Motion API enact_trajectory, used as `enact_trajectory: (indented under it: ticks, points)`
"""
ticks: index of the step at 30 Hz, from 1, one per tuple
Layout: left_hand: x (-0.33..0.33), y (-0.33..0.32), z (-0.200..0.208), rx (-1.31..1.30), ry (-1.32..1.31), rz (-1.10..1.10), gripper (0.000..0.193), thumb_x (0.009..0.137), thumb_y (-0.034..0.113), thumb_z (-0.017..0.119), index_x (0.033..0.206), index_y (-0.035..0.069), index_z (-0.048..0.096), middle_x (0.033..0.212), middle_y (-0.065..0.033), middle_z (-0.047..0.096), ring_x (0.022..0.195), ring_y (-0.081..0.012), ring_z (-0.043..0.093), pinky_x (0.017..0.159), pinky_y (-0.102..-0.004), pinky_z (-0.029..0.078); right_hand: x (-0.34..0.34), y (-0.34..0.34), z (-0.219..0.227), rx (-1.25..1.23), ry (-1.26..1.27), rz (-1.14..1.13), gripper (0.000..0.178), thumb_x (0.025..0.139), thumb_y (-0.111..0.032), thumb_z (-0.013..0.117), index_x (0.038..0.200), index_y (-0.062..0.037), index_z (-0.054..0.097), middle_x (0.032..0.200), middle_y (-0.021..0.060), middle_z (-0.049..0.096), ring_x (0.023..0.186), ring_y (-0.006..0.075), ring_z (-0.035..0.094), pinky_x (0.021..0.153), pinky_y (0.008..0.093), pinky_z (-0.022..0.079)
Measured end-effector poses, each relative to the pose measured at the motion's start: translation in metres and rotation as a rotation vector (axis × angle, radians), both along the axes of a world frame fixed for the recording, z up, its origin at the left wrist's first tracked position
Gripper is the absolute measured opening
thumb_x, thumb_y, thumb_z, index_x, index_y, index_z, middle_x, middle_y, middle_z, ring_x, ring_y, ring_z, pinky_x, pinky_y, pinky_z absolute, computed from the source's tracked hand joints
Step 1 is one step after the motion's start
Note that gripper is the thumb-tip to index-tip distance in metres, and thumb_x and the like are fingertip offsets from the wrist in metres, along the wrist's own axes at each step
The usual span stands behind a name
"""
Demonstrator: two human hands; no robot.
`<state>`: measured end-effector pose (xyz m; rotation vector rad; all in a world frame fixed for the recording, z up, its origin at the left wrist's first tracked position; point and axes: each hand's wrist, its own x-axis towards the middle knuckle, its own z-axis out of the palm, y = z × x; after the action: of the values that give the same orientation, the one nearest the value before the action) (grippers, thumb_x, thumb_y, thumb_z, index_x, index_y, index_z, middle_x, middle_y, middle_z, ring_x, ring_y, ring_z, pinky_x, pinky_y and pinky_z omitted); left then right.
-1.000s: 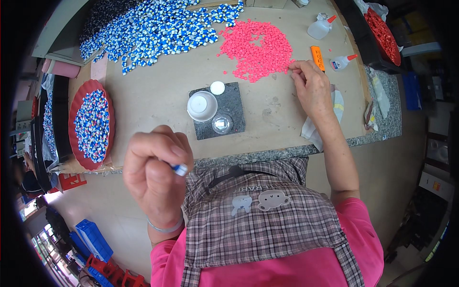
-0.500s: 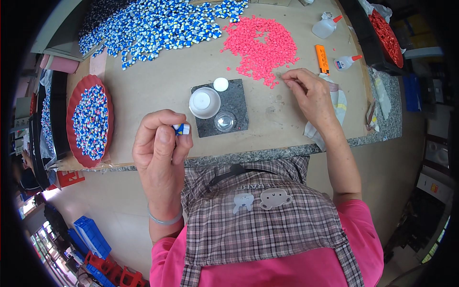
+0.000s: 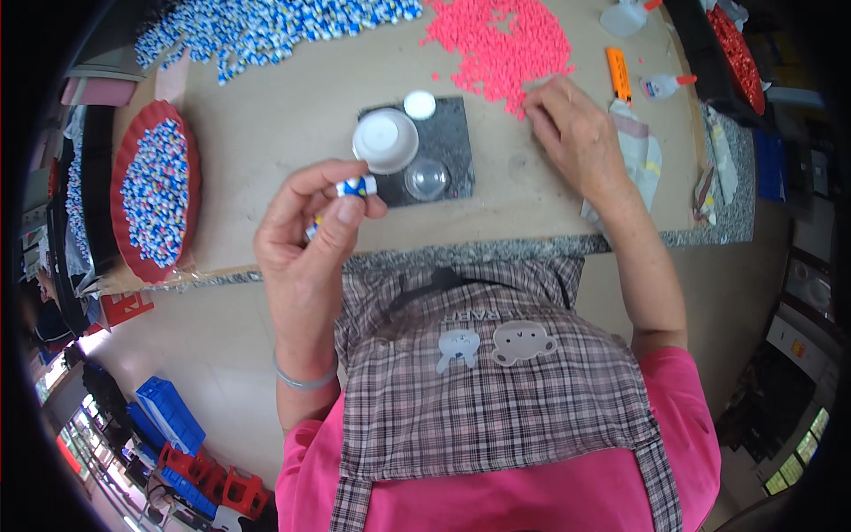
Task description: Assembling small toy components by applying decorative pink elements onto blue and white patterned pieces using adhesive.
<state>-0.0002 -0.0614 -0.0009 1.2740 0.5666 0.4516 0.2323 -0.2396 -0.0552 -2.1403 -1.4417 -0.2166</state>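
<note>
Here's my left grip (image 3: 301, 244), thumb and forefinger pinching a stubby barrel-shaped piece (image 3: 356, 187): blue, white-ended, flecked yellow, lying nearly level. A second piece (image 3: 313, 228) peeks out deeper in that palm. My right grip (image 3: 576, 137) has its fingertips bunched at the edge of the pink heap (image 3: 510, 49), which spreads toward eleven o'clock; whether they clasp anything, I can't tell. Containers now! At one o'clock from my pinched piece, a white cup (image 3: 386, 137) with a round white disc in its middle; at three, a clear cup (image 3: 426, 180), contents unclear, both on a dark slab (image 3: 456, 133). And at nine from my left grip, on the counter (image 3: 270, 115), a fluted red dish (image 3: 151, 115) full of blue-and-white bits (image 3: 157, 195), pink specks among them.
</note>
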Motion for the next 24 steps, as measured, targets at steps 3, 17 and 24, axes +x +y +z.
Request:
enact_trajectory:
  ticks: [3,17,24]
  points:
    - [0.001,0.002,-0.005,-0.004,-0.024,-0.007,0.024,0.090,0.009,0.063,0.112,-0.002,0.061,0.084,-0.0062,0.067,0.061,0.0005,0.043,0.053,-0.0144,0.030,-0.003,0.000,0.007,0.007,0.172,-0.045,0.011,0.081,-0.001,0.063,0.089,-0.0015,0.058,0.083,0.0108,0.059,0.073,0.0289,0.061,0.067,0.0356,0.051]
    - [-0.010,-0.008,-0.010,-0.095,-0.012,-0.108,0.023,0.089,0.002,0.062,0.112,-0.002,0.062,0.095,-0.0062,0.067,0.086,-0.0102,0.064,0.072,-0.0204,0.048,-0.056,0.001,0.033,0.136,1.277,0.041,0.008,0.088,-0.002,0.063,0.095,0.0014,0.066,0.082,0.0005,0.063,0.066,0.0026,0.054,0.058,0.0171,0.044]
    - [-0.008,-0.004,-0.015,-0.038,-0.023,-0.146,0.023,0.088,0.001,0.063,0.111,0.001,0.063,0.089,-0.0052,0.068,0.084,-0.0077,0.063,0.073,-0.0201,0.046,-0.061,0.011,0.037,0.172,1.402,0.138,0.009,0.089,0.001,0.062,0.098,0.0030,0.065,0.083,0.0067,0.066,0.070,0.0085,0.062,0.064,0.0212,0.052]
